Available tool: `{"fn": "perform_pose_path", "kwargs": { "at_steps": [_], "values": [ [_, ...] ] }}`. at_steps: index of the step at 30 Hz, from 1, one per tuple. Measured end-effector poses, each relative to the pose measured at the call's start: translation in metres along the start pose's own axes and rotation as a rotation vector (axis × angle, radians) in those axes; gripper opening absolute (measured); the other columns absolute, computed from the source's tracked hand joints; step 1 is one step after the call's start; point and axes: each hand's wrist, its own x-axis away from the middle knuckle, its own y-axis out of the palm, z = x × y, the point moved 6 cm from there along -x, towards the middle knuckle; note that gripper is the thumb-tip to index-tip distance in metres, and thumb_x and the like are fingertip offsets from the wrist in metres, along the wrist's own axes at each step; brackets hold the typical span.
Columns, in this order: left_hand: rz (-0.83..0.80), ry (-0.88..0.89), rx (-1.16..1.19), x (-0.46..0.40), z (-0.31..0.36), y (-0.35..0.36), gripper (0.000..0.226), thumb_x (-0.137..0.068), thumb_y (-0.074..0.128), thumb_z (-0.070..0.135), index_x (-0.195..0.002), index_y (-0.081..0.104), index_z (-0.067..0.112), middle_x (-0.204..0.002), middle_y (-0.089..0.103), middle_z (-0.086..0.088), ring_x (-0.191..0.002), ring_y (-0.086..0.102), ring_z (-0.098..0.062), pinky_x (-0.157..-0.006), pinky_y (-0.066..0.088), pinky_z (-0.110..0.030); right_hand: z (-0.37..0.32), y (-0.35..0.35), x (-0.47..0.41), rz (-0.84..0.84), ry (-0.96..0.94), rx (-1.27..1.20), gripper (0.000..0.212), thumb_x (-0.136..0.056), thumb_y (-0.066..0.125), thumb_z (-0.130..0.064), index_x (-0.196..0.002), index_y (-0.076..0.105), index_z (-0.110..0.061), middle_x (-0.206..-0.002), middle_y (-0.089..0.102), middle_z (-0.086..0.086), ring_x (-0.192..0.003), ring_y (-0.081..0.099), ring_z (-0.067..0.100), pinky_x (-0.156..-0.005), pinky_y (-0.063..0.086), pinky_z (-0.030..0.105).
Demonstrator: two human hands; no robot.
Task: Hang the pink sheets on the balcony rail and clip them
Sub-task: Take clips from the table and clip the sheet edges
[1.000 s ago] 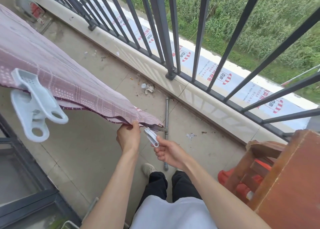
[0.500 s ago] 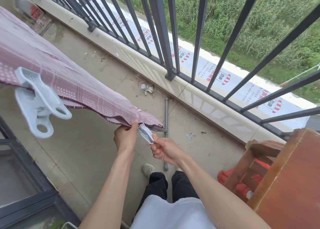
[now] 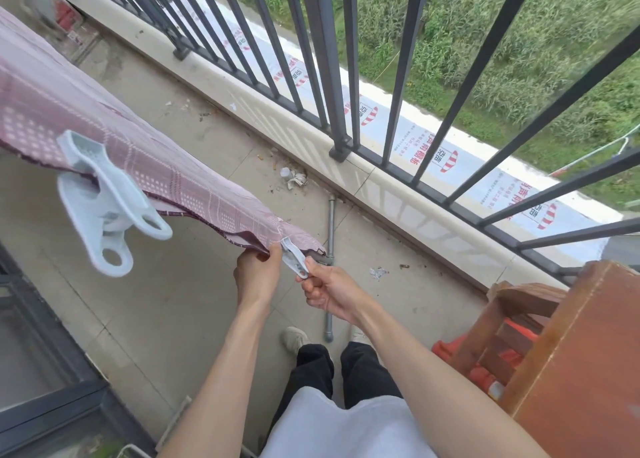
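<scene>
The soft, light pink sheet (image 3: 114, 146), stretched from 9 o'clock to centre, is pinched at its hem by the left hand (image 3: 258, 272), while the white clothes peg (image 3: 294, 262), pinched by the right hand (image 3: 329, 293), is best applied over that doubled hem.

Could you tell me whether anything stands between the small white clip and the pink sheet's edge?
Nothing visible does: the small white plastic clip, gripped by the right hand, already meets the pink checked sheet beside the left hand.

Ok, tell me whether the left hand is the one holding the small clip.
No. The right hand grips the small clip, while the left hand pinches the edge of the pink sheet.
</scene>
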Motion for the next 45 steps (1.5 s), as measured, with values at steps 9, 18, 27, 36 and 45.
{"fn": "perform_pose_path", "kwargs": {
  "at_steps": [9,18,27,36,45],
  "values": [
    [-0.121,0.034,-0.103,-0.002,0.002,-0.007,0.036,-0.091,0.049,0.030,-0.079,0.063,-0.001,-0.091,0.067,-0.021,-0.091,0.056,-0.037,-0.074,0.039,-0.034,-0.006,0.013,-0.005,-0.035,0.050,0.013,0.041,-0.096,0.043,-0.036,-0.075,0.057,-0.004,-0.049,0.048,-0.001,-0.039,0.033,0.004,-0.042,0.023,0.014],
    [-0.291,0.085,-0.014,0.013,-0.020,0.000,0.027,-0.094,0.042,0.028,-0.078,0.060,0.015,-0.078,0.061,0.000,-0.085,0.057,-0.024,-0.073,0.038,-0.029,0.001,0.011,0.011,0.093,-0.017,0.119,0.053,-0.095,0.035,-0.052,-0.108,0.059,-0.007,-0.086,0.066,0.007,-0.073,0.062,0.017,-0.065,0.049,0.024],
    [-0.587,0.651,-0.451,0.056,-0.051,0.028,0.056,-0.087,0.036,0.041,-0.129,0.048,0.006,-0.130,0.052,-0.012,-0.124,0.046,-0.028,-0.105,0.031,-0.032,0.034,-0.035,0.093,0.755,-0.266,0.869,0.057,-0.095,0.043,-0.041,-0.145,0.029,-0.016,-0.147,0.038,0.006,-0.134,0.037,0.019,-0.109,0.027,0.030],
    [-0.778,1.325,-0.840,0.135,-0.086,0.040,0.060,-0.087,0.028,0.047,-0.140,0.037,0.019,-0.148,0.034,-0.011,-0.138,0.029,-0.030,-0.111,0.024,-0.047,0.168,-0.026,0.224,1.376,-0.275,0.936,0.062,-0.097,0.039,-0.041,-0.149,0.010,-0.024,-0.157,0.012,-0.003,-0.145,0.006,0.015,-0.117,0.000,0.035],
    [-1.075,1.719,-1.026,0.296,-0.153,0.056,0.057,-0.093,0.025,0.047,-0.146,0.015,0.028,-0.157,0.011,-0.001,-0.145,0.004,-0.023,-0.116,0.004,-0.043,0.361,-0.018,0.340,1.750,-0.074,0.480,0.056,-0.098,0.032,-0.042,-0.149,0.011,-0.028,-0.158,0.008,-0.006,-0.145,0.001,0.014,-0.117,0.000,0.038]
  ]
}}
